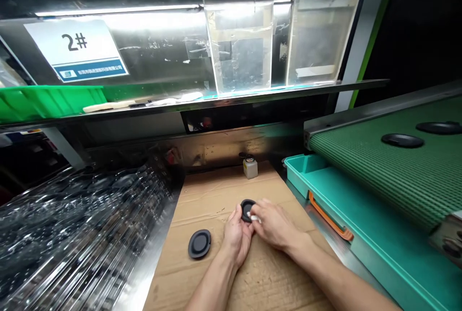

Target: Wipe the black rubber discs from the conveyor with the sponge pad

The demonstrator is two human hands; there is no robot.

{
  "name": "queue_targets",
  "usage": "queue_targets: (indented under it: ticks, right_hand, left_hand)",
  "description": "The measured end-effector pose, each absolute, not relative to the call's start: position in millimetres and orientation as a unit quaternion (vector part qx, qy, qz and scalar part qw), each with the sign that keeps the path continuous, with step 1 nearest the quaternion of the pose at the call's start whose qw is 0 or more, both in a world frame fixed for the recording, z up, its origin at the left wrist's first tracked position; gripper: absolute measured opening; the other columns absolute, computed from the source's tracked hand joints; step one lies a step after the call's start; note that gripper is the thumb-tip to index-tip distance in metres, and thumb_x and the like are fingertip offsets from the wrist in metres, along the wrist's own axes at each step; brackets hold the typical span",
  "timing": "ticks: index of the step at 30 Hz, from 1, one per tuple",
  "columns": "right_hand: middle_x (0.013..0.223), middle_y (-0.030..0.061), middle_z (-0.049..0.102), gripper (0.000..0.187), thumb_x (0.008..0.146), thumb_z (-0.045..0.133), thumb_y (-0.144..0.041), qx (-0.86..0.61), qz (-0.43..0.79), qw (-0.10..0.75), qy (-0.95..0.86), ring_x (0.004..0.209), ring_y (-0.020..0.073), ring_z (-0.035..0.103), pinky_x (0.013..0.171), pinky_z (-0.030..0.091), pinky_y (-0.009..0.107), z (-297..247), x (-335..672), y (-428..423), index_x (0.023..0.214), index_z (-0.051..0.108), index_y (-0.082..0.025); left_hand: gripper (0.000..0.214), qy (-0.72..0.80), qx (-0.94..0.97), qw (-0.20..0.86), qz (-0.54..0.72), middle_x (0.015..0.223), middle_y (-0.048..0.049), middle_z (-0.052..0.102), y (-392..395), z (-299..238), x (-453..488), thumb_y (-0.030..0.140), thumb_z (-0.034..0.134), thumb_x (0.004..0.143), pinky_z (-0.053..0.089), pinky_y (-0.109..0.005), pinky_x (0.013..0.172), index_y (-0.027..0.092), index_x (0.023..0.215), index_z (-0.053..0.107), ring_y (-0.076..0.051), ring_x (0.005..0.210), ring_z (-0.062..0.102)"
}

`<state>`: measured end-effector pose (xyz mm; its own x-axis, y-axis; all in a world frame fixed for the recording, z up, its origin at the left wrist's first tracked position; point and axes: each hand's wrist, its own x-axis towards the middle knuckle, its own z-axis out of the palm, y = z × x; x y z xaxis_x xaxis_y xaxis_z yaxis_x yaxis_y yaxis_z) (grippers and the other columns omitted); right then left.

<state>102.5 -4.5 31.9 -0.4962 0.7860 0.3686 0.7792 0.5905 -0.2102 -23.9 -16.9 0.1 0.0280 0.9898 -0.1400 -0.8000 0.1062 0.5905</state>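
Over the cardboard sheet (267, 272), my left hand (237, 234) grips a small round black part (247, 209) by its edge, its dished face turned up. My right hand (272, 222) is closed on a small white wad (254, 217), perhaps cloth or tissue, pressed against that part's face. A second round black part (199, 244) lies flat on the cardboard to the left of my left hand. Beyond both hands, a small whitish bottle (250, 167) with a dark top stands near the cardboard's far edge.
Stacked clear plastic trays (90, 224) holding black parts fill the left side. On the right, a green conveyor belt (390, 171) carries black discs (402, 140) above a teal bin (382, 248) with an orange handle. A metal shelf (231, 105) with a green bin (50, 101) crosses behind.
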Motion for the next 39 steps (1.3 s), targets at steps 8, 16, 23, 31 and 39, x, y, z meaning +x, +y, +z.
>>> queue_targets:
  ticks: [8,16,23,31,39]
  right_hand:
    - [0.091,0.0033,0.058,0.009,0.088,0.049,-0.021,-0.448,-0.02,0.232,-0.863,0.087,0.017,0.05,0.071,0.037,0.027,28,107,-5,0.085,0.057,-0.021]
    - [0.083,0.0051,0.058,0.022,0.094,0.042,-0.027,-0.53,-0.014,0.376,-0.76,0.086,0.0184,0.052,0.075,0.038,0.027,16,144,14,0.093,0.063,-0.019]
    - [0.081,0.0046,0.059,0.024,0.093,0.044,-0.03,-0.541,0.007,0.386,-0.747,0.081,0.0173,0.055,0.072,0.039,0.026,2,142,18,0.089,0.065,-0.02]
    - [0.083,0.0052,0.062,0.024,0.092,0.045,-0.03,-0.522,0.008,0.446,-0.727,0.079,0.0176,0.055,0.073,0.04,0.029,3,149,24,0.093,0.066,-0.019]
    - [0.096,0.0058,0.065,0.022,0.094,0.046,-0.031,-0.442,0.111,0.497,-0.738,0.09,0.0187,0.056,0.081,0.044,0.031,29,130,4,0.101,0.064,-0.021]
  left_hand:
    - [0.017,0.276,0.197,0.694,0.635,0.1,-0.0116,0.07,-15,-1,-24,0.026,0.056,0.089,0.051,-0.038,0.092,0.012,0.097,0.062,-0.021,0.097,0.065]
    - [0.033,0.277,0.141,0.742,0.595,0.124,-0.0236,0.058,-18,9,-34,0.031,0.047,0.092,0.053,-0.037,0.089,0.005,0.108,0.058,-0.03,0.111,0.06]
    - [0.036,0.212,0.138,0.809,0.531,0.123,-0.0181,0.06,-25,16,-43,0.037,0.05,0.091,0.055,-0.03,0.075,0.017,0.121,0.054,-0.027,0.108,0.062]
    - [0.079,0.326,0.353,0.591,0.648,0.122,-0.0134,0.062,-35,23,-43,0.006,0.079,0.063,0.047,-0.027,0.092,0.021,0.134,0.045,-0.021,0.106,0.062]
    - [0.096,0.321,0.438,0.524,0.656,0.135,-0.0103,0.053,-45,23,-30,-0.003,0.073,0.06,0.037,-0.029,0.106,0.029,0.142,0.035,-0.021,0.124,0.05]
